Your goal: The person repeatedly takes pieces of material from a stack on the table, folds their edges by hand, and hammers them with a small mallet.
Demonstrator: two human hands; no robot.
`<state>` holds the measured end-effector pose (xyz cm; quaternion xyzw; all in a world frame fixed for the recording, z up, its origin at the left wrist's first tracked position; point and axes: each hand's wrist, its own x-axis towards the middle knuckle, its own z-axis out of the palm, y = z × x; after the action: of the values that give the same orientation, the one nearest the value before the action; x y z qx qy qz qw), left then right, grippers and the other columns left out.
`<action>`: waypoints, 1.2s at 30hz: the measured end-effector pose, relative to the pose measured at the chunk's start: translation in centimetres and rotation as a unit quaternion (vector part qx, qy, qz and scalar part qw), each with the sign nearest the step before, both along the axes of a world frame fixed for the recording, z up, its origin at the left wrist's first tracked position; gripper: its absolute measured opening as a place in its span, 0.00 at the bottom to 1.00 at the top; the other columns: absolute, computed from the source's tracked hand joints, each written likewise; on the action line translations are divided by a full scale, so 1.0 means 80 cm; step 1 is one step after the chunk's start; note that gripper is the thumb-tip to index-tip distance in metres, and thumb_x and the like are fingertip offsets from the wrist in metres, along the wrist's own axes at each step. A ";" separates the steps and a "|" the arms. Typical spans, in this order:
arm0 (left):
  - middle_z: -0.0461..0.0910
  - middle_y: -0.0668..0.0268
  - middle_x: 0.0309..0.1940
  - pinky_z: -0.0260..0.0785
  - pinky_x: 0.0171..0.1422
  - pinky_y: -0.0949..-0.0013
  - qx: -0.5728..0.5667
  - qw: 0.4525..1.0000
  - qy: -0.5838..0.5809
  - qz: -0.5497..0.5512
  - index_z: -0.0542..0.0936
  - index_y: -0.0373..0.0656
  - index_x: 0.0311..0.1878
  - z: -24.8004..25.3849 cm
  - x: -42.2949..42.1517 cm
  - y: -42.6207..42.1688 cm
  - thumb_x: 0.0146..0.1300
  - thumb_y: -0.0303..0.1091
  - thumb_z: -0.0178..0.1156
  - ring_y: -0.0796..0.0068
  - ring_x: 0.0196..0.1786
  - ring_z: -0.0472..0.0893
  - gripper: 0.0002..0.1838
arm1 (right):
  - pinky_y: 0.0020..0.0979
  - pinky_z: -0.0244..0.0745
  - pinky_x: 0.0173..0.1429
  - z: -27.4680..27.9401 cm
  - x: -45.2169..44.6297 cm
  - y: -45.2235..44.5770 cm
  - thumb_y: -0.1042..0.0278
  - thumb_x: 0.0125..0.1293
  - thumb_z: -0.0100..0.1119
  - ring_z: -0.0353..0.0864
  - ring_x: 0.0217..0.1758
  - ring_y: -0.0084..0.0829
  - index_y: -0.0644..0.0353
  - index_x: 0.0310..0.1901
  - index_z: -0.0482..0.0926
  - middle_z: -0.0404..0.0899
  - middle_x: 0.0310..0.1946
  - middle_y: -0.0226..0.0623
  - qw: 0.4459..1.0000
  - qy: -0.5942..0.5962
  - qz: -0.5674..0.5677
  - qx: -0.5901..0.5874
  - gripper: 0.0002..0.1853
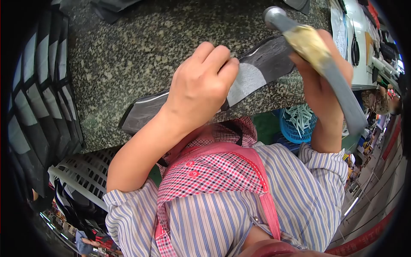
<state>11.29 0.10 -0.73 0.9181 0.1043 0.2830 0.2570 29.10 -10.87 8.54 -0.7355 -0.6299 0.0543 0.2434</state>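
Facing overlapping dark pieces with grey patches at far left, and seeing a white basket beside their lower end. Curling the left hand into a fist over a grey-patched dark strip lying across the speckled counter — not telling whether pinching anything underneath. Looking past the counter's edge at a blue basket of pale strips. Clamping the right hand around a metal tool with a rounded head and yellowish wrapping — tilting it near the dark strip's right end.
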 end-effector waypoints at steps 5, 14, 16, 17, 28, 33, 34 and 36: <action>0.74 0.65 0.31 0.74 0.35 0.68 -0.001 0.999 0.024 -0.021 0.81 0.37 0.35 0.005 0.004 0.005 0.44 0.25 0.60 0.66 0.36 0.75 0.11 | 0.33 0.69 0.26 -0.026 -0.014 -0.009 0.64 0.60 0.66 0.79 0.24 0.41 0.59 0.35 0.73 0.73 0.22 0.40 0.986 0.066 0.030 -0.149 0.12; 0.77 0.61 0.31 0.70 0.31 0.66 -0.006 0.999 0.009 -0.032 0.81 0.33 0.37 0.005 -0.021 0.007 0.45 0.19 0.69 0.65 0.30 0.76 0.13 | 0.36 0.70 0.24 -0.036 -0.002 -0.004 0.58 0.59 0.66 0.79 0.22 0.41 0.55 0.32 0.70 0.73 0.20 0.38 0.990 0.087 0.046 -0.101 0.14; 0.76 0.61 0.31 0.70 0.31 0.66 -0.007 0.999 0.021 -0.032 0.81 0.32 0.38 0.011 -0.021 0.004 0.45 0.19 0.69 0.65 0.31 0.76 0.14 | 0.29 0.72 0.28 -0.023 -0.002 -0.002 0.64 0.60 0.66 0.82 0.25 0.36 0.60 0.34 0.74 0.77 0.24 0.38 0.993 0.036 0.034 -0.108 0.11; 0.76 0.61 0.31 0.70 0.32 0.66 -0.009 0.999 0.028 -0.032 0.80 0.32 0.38 0.012 -0.021 0.003 0.46 0.19 0.69 0.64 0.31 0.76 0.14 | 0.26 0.73 0.30 -0.015 -0.003 -0.001 0.67 0.60 0.66 0.83 0.27 0.34 0.62 0.35 0.76 0.79 0.26 0.38 0.993 0.011 0.028 -0.113 0.10; 0.74 0.63 0.32 0.71 0.33 0.69 0.014 0.999 0.005 -0.033 0.80 0.33 0.37 0.000 -0.023 0.008 0.45 0.22 0.61 0.66 0.32 0.74 0.12 | 0.34 0.72 0.25 -0.035 -0.029 -0.009 0.67 0.50 0.66 0.79 0.22 0.38 0.59 0.34 0.74 0.75 0.22 0.37 0.995 0.026 0.069 -0.062 0.12; 0.74 0.60 0.34 0.73 0.36 0.67 -0.076 0.995 0.064 -0.032 0.80 0.32 0.40 0.016 -0.041 0.012 0.46 0.22 0.61 0.63 0.35 0.75 0.14 | 0.36 0.73 0.27 -0.036 -0.028 -0.002 0.70 0.51 0.64 0.80 0.25 0.40 0.57 0.35 0.70 0.74 0.23 0.38 0.994 0.035 0.058 -0.090 0.13; 0.74 0.60 0.34 0.73 0.36 0.67 -0.042 0.997 0.055 -0.035 0.80 0.32 0.40 0.012 -0.041 0.009 0.46 0.22 0.61 0.63 0.36 0.75 0.15 | 0.35 0.74 0.27 -0.032 -0.026 -0.001 0.68 0.51 0.65 0.80 0.25 0.39 0.57 0.35 0.70 0.75 0.23 0.38 0.994 -0.016 0.062 -0.085 0.13; 0.74 0.60 0.36 0.74 0.37 0.67 -0.010 0.998 0.051 -0.040 0.80 0.32 0.41 0.012 -0.041 0.003 0.46 0.22 0.60 0.63 0.39 0.76 0.15 | 0.35 0.73 0.27 -0.026 -0.033 0.000 0.68 0.51 0.64 0.81 0.25 0.39 0.57 0.35 0.70 0.75 0.23 0.38 0.998 0.010 0.058 -0.026 0.13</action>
<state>7.99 0.33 0.25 0.9322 0.0833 0.2238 0.2721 26.43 -10.84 6.49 -0.7033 -0.6674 0.0921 0.2268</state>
